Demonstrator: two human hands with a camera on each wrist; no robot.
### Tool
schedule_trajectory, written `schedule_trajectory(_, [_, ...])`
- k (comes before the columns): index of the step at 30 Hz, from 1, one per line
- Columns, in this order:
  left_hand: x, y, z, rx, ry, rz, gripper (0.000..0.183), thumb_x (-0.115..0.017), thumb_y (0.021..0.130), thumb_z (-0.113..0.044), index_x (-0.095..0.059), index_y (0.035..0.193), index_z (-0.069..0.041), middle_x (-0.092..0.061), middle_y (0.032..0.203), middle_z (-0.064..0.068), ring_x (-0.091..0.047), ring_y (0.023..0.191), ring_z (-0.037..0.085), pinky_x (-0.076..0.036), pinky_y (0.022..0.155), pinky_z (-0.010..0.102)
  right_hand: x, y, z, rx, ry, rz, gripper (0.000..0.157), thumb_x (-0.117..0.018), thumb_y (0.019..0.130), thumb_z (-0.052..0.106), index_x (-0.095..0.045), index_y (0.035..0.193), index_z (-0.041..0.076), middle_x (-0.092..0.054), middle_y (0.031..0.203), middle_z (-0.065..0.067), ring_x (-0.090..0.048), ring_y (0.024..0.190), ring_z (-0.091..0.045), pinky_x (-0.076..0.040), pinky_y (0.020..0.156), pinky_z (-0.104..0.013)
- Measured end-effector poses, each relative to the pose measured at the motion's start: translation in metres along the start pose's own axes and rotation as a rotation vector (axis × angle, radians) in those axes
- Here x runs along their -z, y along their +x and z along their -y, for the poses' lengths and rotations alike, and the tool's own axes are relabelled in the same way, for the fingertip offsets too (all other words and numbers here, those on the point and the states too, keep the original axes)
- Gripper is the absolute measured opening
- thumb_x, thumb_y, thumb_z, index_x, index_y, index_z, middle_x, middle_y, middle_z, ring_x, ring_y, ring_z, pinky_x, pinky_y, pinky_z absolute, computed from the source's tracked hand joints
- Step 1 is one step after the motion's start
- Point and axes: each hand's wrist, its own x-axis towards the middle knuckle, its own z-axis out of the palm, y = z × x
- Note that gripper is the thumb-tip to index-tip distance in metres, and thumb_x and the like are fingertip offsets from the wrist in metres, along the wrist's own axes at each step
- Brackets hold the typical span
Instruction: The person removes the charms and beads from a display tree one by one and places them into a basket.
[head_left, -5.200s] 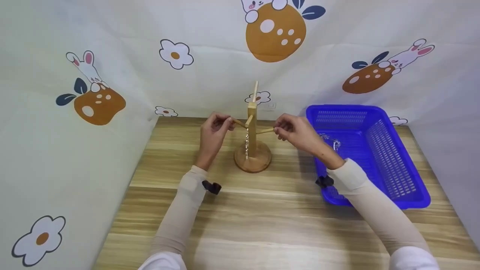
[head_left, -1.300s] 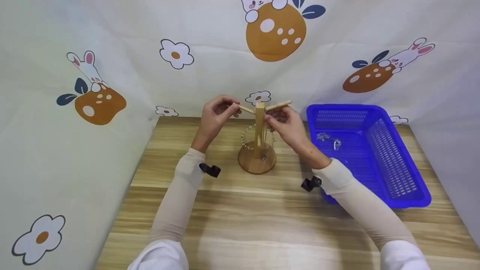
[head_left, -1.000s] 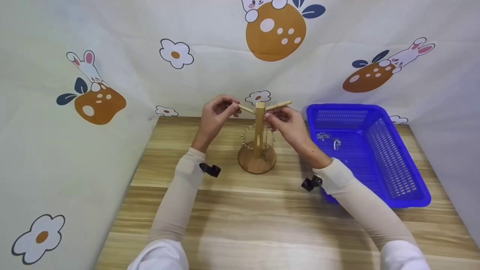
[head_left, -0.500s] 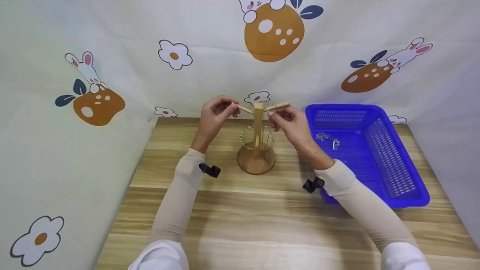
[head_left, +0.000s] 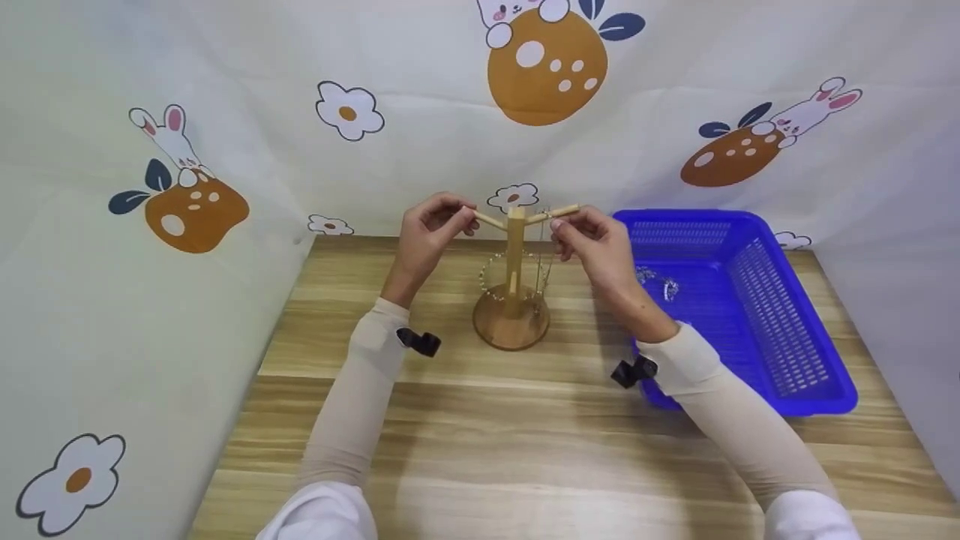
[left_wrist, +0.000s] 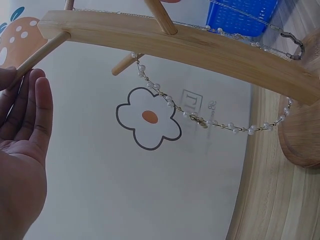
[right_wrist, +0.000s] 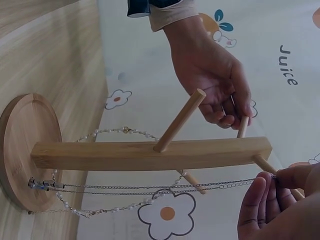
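Observation:
A wooden jewelry stand [head_left: 515, 259] with a round base stands upright on the table. My left hand [head_left: 427, 240] pinches the tip of its upper left peg [head_left: 490, 219]. Thumb and fingertips of my right hand [head_left: 596, 244] pinch a thin silver chain necklace [head_left: 539, 262] at the upper right peg [head_left: 535, 218]. In the right wrist view, the chain's two strands run down to a shiny pendant [right_wrist: 37, 184] beside the base. A pearl-beaded necklace [left_wrist: 251, 131] hangs in a loop from a lower peg [left_wrist: 124, 65] behind the post.
On the right, a blue plastic basket [head_left: 799, 322] holds some silvery jewelry [head_left: 669, 289]. Behind the stand rises a patterned cloth backdrop [head_left: 420, 165]. The wood-grain table [head_left: 480, 450] extends in front.
Since the oldest frame, the stand has turned and both hands have shifted to its upper pegs. Over the last second, my right hand slid the chain outward along the right peg.

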Motion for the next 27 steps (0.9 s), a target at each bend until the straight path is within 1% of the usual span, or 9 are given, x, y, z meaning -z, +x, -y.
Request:
schedule_trajectory(3, [0.000, -0.001, 0.000, 0.004, -0.007, -0.001, 0.014, -0.067, 0.099, 0.006, -0.068, 0.108, 0.017, -0.076, 0.097, 0.001, -0.073, 0.081, 0.012, -0.067, 0.077, 0.026, 0.002, 0.000, 0.001, 0.023, 0.015, -0.017, 0.005, -0.069, 0.099, -0.001, -0.071, 0.098, -0.006, -0.073, 0.078, 0.001, -0.064, 0.065, -0.012, -0.059, 0.059, -0.021])
schedule_trajectory(7, [0.001, 0.000, 0.000, 0.009, -0.001, -0.005, 0.015, -0.068, 0.099, 0.005, -0.068, 0.109, 0.017, -0.076, 0.097, 0.001, -0.073, 0.081, 0.012, -0.067, 0.077, 0.027, 0.005, 0.000, 0.002, 0.045, 0.031, -0.037, 0.005, -0.068, 0.099, -0.002, -0.071, 0.095, -0.003, -0.073, 0.077, 0.000, -0.064, 0.064, -0.013, -0.059, 0.058, -0.022])
schedule_trajectory(9, [0.001, 0.000, -0.001, 0.012, 0.004, -0.007, 0.014, -0.068, 0.099, 0.005, -0.069, 0.108, 0.016, -0.076, 0.097, 0.000, -0.073, 0.082, 0.012, -0.067, 0.078, 0.027, 0.008, -0.001, 0.003, 0.044, 0.040, -0.042, 0.005, -0.069, 0.099, -0.001, -0.071, 0.096, -0.004, -0.073, 0.078, -0.001, -0.064, 0.065, -0.013, -0.059, 0.058, -0.022])
schedule_trajectory(11, [0.001, 0.000, -0.001, 0.012, 0.009, -0.009, 0.013, -0.068, 0.099, 0.005, -0.070, 0.108, 0.014, -0.077, 0.097, 0.000, -0.073, 0.082, 0.012, -0.067, 0.078, 0.027, 0.010, -0.002, 0.004, 0.046, 0.044, -0.050, 0.006, -0.069, 0.099, -0.001, -0.071, 0.098, -0.007, -0.073, 0.078, -0.001, -0.064, 0.065, -0.012, -0.059, 0.058, -0.022])
schedule_trajectory(17, [0.001, -0.001, 0.000, -0.005, 0.008, 0.003, 0.013, -0.067, 0.101, 0.006, -0.070, 0.109, 0.015, -0.076, 0.097, 0.000, -0.072, 0.081, 0.012, -0.066, 0.076, 0.027, 0.017, -0.001, 0.007, 0.045, 0.021, -0.072, 0.011, -0.071, 0.100, 0.004, -0.072, 0.102, -0.007, -0.073, 0.080, 0.000, -0.067, 0.067, -0.012, -0.062, 0.062, -0.024])
schedule_trajectory(27, [0.000, -0.002, -0.001, -0.007, 0.009, 0.004, 0.012, -0.066, 0.101, 0.007, -0.070, 0.109, 0.015, -0.076, 0.098, 0.000, -0.073, 0.082, 0.012, -0.066, 0.076, 0.027, 0.020, 0.000, 0.011, 0.082, 0.036, -0.081, 0.011, -0.069, 0.099, 0.000, -0.071, 0.102, -0.011, -0.072, 0.078, 0.000, -0.066, 0.065, -0.012, -0.061, 0.059, -0.024])
